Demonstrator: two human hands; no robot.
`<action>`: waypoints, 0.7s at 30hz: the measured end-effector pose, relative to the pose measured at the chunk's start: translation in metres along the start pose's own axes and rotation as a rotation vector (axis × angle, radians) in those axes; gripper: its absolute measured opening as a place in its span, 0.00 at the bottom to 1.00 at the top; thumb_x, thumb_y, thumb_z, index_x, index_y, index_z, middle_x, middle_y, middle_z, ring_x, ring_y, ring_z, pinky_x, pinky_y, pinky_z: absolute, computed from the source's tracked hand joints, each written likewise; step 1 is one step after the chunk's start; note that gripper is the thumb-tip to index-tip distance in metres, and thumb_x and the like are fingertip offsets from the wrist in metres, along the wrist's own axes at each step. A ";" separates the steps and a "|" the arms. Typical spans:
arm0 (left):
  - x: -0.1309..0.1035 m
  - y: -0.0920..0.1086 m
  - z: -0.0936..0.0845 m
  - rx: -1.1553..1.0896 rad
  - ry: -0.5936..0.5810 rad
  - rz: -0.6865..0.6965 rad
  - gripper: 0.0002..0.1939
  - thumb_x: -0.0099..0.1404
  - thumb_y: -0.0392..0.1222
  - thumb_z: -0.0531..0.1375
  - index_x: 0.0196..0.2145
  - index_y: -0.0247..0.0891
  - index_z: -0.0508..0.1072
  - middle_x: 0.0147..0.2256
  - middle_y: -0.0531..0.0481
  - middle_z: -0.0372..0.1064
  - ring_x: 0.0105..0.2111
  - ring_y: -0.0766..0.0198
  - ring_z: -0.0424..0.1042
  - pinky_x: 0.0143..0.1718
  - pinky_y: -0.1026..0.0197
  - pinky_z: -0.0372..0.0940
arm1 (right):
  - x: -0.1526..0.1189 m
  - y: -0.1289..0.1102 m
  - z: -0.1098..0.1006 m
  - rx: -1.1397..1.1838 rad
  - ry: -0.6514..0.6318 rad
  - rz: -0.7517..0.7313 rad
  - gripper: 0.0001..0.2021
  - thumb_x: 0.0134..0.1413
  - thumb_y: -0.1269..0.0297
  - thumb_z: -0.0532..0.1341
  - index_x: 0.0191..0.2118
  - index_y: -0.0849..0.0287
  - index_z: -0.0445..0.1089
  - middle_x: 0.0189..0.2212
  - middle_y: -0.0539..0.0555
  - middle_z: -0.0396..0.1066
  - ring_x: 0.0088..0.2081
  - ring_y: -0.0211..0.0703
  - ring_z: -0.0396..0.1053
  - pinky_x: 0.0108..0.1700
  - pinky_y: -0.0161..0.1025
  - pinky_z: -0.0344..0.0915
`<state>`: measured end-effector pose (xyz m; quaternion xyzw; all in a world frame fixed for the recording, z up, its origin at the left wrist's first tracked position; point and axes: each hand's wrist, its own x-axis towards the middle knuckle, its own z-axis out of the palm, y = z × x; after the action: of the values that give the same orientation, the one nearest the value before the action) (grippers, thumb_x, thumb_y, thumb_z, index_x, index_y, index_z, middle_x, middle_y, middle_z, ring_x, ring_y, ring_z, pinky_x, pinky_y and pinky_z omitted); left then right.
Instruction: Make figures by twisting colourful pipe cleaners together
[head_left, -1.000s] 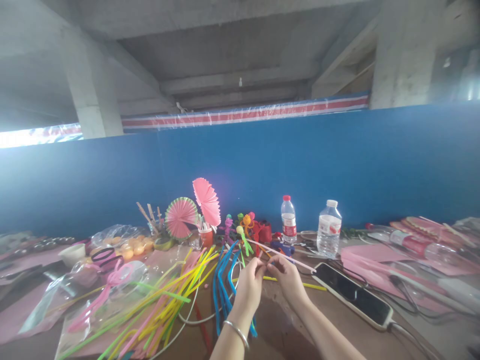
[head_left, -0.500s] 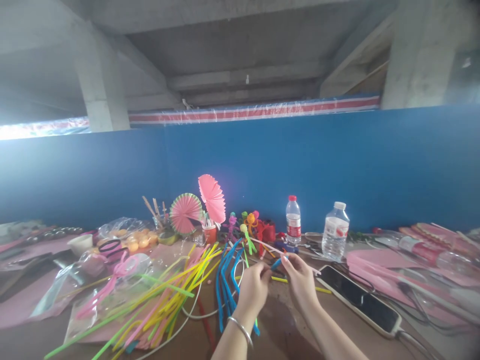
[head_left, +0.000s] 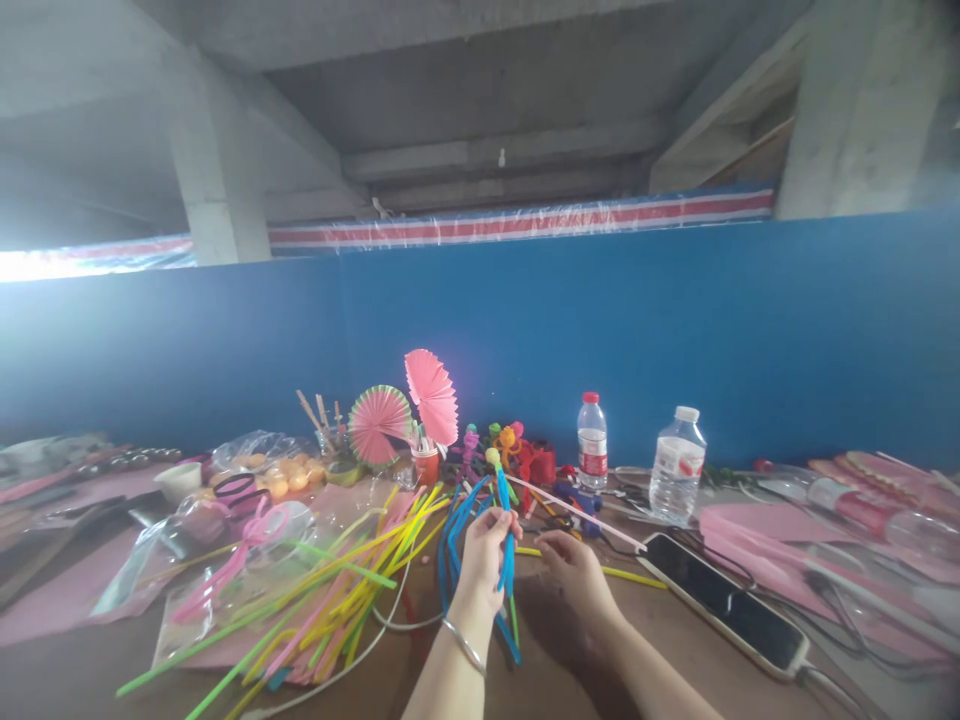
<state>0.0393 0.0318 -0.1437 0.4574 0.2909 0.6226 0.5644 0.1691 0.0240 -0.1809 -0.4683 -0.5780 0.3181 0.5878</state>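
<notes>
My left hand (head_left: 486, 550) is closed around a blue pipe cleaner (head_left: 505, 500), which is folded and stands upright out of the fingers. Just to its right, my right hand (head_left: 579, 572) is held over the table with loosely bent fingers and nothing visible in them. More blue pipe cleaners (head_left: 452, 540) lie beside and under the left wrist. Behind the upright blue piece shows a small figure's yellow-green ball head (head_left: 493, 456); its body is mostly hidden. A pale pink stick (head_left: 577, 510) slants behind the right hand, and a yellow pipe cleaner (head_left: 634, 578) lies beneath that hand.
Yellow, green and pink pipe cleaners (head_left: 352, 590) spread at left. A phone (head_left: 724, 605) with a cable lies at right. Two bottles, one red-capped (head_left: 592, 440) and one white-capped (head_left: 677, 465), stand behind. Paper fans (head_left: 433, 395) rise from a red cup (head_left: 425, 466) before a blue partition (head_left: 525, 320).
Both hands were together on a small blue piece. Now they are apart: the left holds the blue pipe cleaner upright, and the right has let go and sits lower. The view has shifted slightly.
</notes>
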 end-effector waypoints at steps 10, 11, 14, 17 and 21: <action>0.001 0.004 -0.007 -0.094 -0.099 -0.115 0.14 0.48 0.47 0.62 0.21 0.33 0.65 0.16 0.56 0.56 0.16 0.72 0.57 0.20 0.68 0.53 | 0.036 -0.059 0.021 0.293 -0.246 0.025 0.19 0.44 0.51 0.59 0.37 0.61 0.71 0.17 0.48 0.65 0.18 0.36 0.61 0.22 0.33 0.57; 0.001 0.004 -0.007 -0.078 -0.090 -0.099 0.14 0.49 0.47 0.62 0.21 0.34 0.64 0.16 0.56 0.56 0.16 0.72 0.57 0.20 0.68 0.51 | 0.041 -0.064 0.023 0.256 -0.232 0.010 0.17 0.43 0.52 0.60 0.33 0.62 0.72 0.16 0.47 0.63 0.17 0.34 0.58 0.20 0.32 0.55; 0.001 0.009 -0.004 -0.014 -0.035 -0.014 0.12 0.50 0.45 0.61 0.19 0.34 0.64 0.15 0.56 0.58 0.17 0.72 0.57 0.21 0.67 0.51 | 0.052 -0.074 0.029 0.197 -0.197 0.005 0.16 0.42 0.52 0.61 0.23 0.63 0.70 0.12 0.45 0.57 0.15 0.31 0.53 0.18 0.30 0.49; 0.000 0.019 -0.001 0.144 0.056 0.111 0.07 0.50 0.39 0.60 0.20 0.35 0.66 0.19 0.55 0.60 0.21 0.69 0.59 0.26 0.67 0.53 | 0.058 -0.077 0.039 0.253 -0.159 0.053 0.17 0.44 0.52 0.59 0.21 0.64 0.69 0.11 0.45 0.55 0.14 0.30 0.49 0.16 0.30 0.45; 0.003 0.033 -0.004 0.514 0.127 0.152 0.06 0.54 0.36 0.53 0.21 0.37 0.65 0.19 0.55 0.60 0.22 0.67 0.60 0.25 0.65 0.54 | 0.067 -0.082 0.048 0.336 -0.134 0.109 0.14 0.40 0.54 0.62 0.23 0.63 0.69 0.10 0.44 0.53 0.13 0.30 0.48 0.15 0.31 0.44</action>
<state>0.0219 0.0287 -0.1155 0.5662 0.4391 0.5962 0.3621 0.1170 0.0645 -0.0852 -0.3720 -0.5284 0.4719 0.5998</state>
